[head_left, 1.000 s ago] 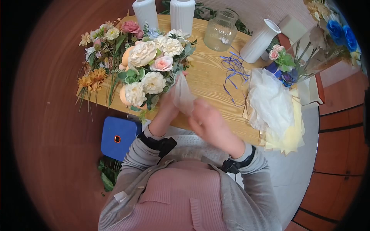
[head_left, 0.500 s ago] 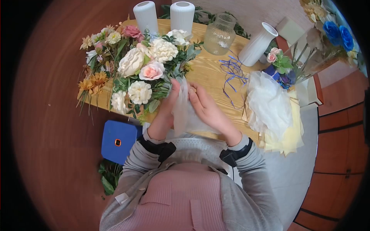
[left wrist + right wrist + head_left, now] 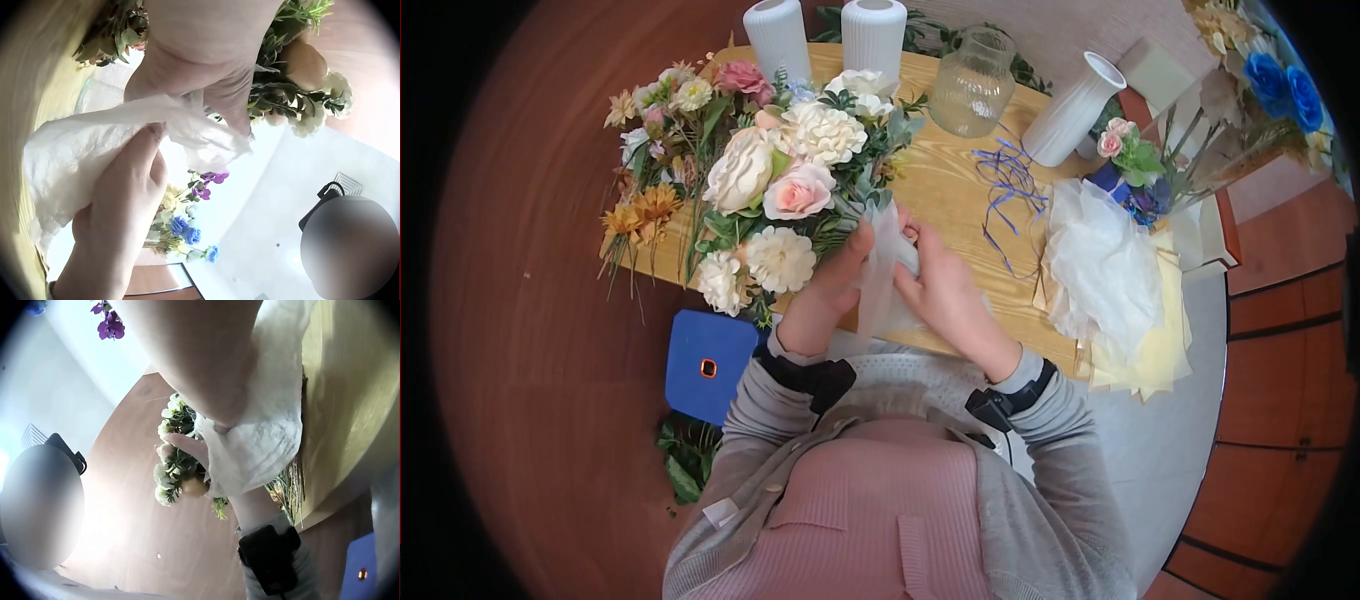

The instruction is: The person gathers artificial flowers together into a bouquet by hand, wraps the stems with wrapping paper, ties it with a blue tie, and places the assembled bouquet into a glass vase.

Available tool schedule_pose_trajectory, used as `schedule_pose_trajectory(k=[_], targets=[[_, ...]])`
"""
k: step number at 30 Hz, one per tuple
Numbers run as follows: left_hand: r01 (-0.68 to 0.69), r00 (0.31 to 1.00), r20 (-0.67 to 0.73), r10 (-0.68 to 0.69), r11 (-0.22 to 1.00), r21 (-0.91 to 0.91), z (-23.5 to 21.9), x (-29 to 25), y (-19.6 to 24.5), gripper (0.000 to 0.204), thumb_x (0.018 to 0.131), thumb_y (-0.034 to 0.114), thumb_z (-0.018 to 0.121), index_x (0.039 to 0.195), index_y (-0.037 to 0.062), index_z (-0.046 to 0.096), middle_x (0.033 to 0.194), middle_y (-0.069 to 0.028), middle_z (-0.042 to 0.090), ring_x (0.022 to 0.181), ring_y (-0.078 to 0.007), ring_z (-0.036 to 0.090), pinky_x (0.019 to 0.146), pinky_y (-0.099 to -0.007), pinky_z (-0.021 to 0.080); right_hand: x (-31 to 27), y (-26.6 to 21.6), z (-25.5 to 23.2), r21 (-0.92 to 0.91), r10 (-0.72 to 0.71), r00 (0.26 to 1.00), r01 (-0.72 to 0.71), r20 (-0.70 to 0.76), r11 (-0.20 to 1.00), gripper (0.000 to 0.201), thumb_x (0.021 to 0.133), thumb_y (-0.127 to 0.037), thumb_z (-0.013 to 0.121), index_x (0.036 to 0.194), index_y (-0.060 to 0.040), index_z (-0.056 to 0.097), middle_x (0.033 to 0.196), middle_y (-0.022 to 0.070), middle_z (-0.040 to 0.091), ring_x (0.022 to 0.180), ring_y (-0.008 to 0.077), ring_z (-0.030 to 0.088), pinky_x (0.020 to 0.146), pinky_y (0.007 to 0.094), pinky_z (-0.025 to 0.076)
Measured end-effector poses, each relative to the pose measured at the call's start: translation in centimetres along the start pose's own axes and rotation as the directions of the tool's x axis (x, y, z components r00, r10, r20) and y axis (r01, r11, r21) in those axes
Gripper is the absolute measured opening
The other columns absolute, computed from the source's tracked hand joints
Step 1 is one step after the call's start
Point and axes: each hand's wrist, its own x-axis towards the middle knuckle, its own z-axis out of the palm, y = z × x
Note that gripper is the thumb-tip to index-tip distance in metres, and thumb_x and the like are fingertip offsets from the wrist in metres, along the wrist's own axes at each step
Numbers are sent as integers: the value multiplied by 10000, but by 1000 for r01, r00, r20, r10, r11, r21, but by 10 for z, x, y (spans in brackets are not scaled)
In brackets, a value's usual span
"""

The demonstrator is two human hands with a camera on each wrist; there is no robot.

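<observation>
A bouquet (image 3: 785,185) of cream, white and pink flowers lies over the wooden table (image 3: 955,205), heads toward the far left. Its stems are wrapped in a sheet of white tissue paper (image 3: 883,275). My left hand (image 3: 832,285) grips the wrapped stems from the left, and the same bouquet (image 3: 300,94) shows beyond that hand in the left wrist view. My right hand (image 3: 935,285) pinches the tissue paper (image 3: 94,147) from the right. In the right wrist view the tissue paper (image 3: 259,444) hangs crumpled between both hands, with the bouquet (image 3: 178,469) behind it.
Loose flowers (image 3: 650,150) lie at the table's left end. Two white ribbed vases (image 3: 825,35), a glass jar (image 3: 972,80) and a tilted white vase (image 3: 1072,105) stand at the back. Purple ribbon (image 3: 1005,185) and a tissue pile (image 3: 1110,280) lie right. A blue stool (image 3: 705,365) stands below.
The bouquet has swung from lying near me to pointing farther left. Both hands have closed together on the tissue around the stems, the right hand moving up to the wrap.
</observation>
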Motion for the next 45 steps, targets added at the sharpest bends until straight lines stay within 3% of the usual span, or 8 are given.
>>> schedule_pose_trajectory(k=[10, 17, 19, 29, 31, 35, 40, 45], targets=[[46, 914, -380, 146, 890, 453, 29, 4, 9, 272, 809, 130, 740, 1037, 36, 626, 967, -27, 643, 874, -110, 603, 791, -255, 490, 5, 7, -10, -284, -2, 1000, -1, -11, 959, 292, 758, -175, 692, 1014, -69, 602, 720, 180, 633, 672, 379, 625, 574, 448, 493], [11, 958, -252, 135, 864, 503, -8, 1, 1, 230, 852, 122, 682, 1063, 49, 624, 1000, -15, 638, 904, -113, 586, 813, -253, 467, 12, 0, -18, -218, 37, 999, -42, -30, 975, 179, 784, -199, 672, 893, -63, 630, 655, 191, 607, 645, 395, 608, 579, 464, 484], [60, 743, -535, 403, 755, 653, -47, -4, -26, 180, 901, 155, 627, 1033, 33, 631, 986, -3, 635, 886, -104, 569, 805, -255, 455, 14, 1, -17, -176, 70, 997, -74, -31, 982, 168, 794, -206, 666, 853, -51, 633, 662, 202, 604, 653, 401, 607, 585, 468, 480], [99, 706, -549, 447, 706, 701, -35, 0, -24, 220, 915, 181, 573, 1051, 17, 628, 998, -100, 642, 915, -237, 588, 819, -342, 462, 27, 16, 2, 247, 160, 987, -162, 26, 955, 272, 866, -237, 623, 836, 33, 634, 727, 273, 583, 738, 447, 591, 615, 439, 470], [81, 691, -282, 665, 316, 945, -54, -21, -42, 215, 902, 118, 563, 1071, -10, 595, 978, -152, 627, 879, -332, 579, 820, -399, 449, 31, 17, 1, 273, 186, 983, -180, 4, 945, 278, 870, -240, 616, 835, 36, 632, 735, 274, 584, 750, 451, 588, 620, 440, 471], [118, 709, -188, 679, 148, 982, 17, -51, -33, 214, 884, 71, 547, 1068, -37, 553, 946, -187, 596, 853, -383, 554, 793, -462, 425, 38, 16, -1, 174, 174, 983, -163, -52, 971, 287, 877, -237, 601, 799, 39, 619, 742, 275, 588, 753, 454, 590, 622, 461, 466], [31, 791, 128, 598, -249, 968, 45, -13, 0, 211, 936, 96, 509, 1062, -70, 545, 1003, -133, 605, 924, -206, 557, 788, -368, 438, 31, 8, 10, 104, 104, 993, -99, -47, 990, 229, 855, -200, 597, 783, 17, 615, 731, 264, 602, 712, 449, 596, 616, 485, 469], [34, 806, -331, 491, 520, 853, 36, 10, -2, 236, 937, 136, 546, 1063, -63, 564, 932, -117, 653, 865, -189, 608, 787, -337, 467, 23, -4, 18, 61, -13, 992, 21, -126, 998, 161, 805, -149, 613, 820, 10, 588, 685, 263, 598, 661, 445, 597, 587, 500, 477]])
